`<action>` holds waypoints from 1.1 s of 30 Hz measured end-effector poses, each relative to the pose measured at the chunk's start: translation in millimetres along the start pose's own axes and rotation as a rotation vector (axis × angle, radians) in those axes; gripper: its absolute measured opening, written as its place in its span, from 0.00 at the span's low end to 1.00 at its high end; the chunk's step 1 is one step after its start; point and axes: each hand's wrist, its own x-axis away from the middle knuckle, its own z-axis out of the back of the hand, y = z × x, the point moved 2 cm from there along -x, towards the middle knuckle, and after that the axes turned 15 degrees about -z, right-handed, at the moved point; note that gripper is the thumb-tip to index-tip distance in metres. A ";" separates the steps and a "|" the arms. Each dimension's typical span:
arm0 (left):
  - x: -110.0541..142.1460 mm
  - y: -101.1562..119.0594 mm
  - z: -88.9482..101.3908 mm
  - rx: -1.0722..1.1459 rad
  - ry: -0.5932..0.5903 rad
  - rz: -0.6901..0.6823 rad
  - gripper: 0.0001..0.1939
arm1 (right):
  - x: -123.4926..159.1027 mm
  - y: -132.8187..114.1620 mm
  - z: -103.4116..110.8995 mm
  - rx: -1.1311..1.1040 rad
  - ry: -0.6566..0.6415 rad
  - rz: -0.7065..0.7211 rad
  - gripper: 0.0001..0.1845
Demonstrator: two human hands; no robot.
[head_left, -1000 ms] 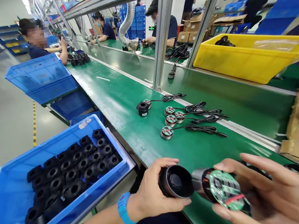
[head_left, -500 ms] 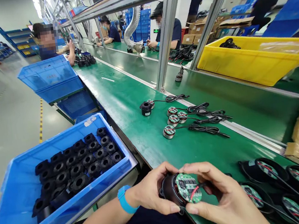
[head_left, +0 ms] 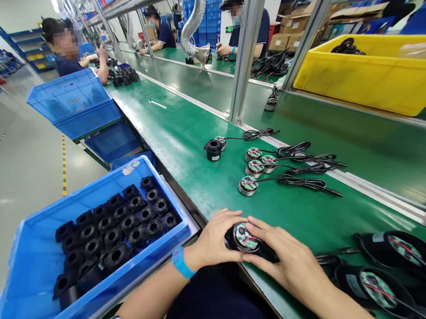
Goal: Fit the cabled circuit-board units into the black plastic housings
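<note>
My left hand (head_left: 213,241) and my right hand (head_left: 286,260) both grip a black round housing (head_left: 244,239) with a green circuit board in its top, low over the near edge of the green belt (head_left: 178,138). The left hand cups its left side and wears a blue wristband (head_left: 181,262). My right fingers press on the board from the right. Further up the belt lie several round board units with black cables (head_left: 261,166) and one black housing (head_left: 214,150).
A blue bin (head_left: 23,276) of black housings stands at my left. More assembled units (head_left: 387,272) lie at the lower right. A yellow bin (head_left: 375,73) sits across the belt, behind metal uprights (head_left: 250,43). Other people work further along the line.
The two hands brought the housing and the circuit-board part together, then lowered the joined piece toward the belt's near edge. The view has shifted slightly.
</note>
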 end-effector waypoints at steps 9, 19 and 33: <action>6.0 17.6 2.0 -0.216 -0.036 0.028 0.35 | 3.5 -3.6 5.9 0.037 0.031 0.017 0.23; 7.7 20.0 20.7 -0.341 0.042 0.073 0.40 | 9.7 24.8 15.8 0.384 -0.192 0.048 0.37; 9.4 13.0 23.7 -0.444 0.158 0.078 0.38 | 8.3 2.3 62.2 0.190 -0.024 -0.193 0.14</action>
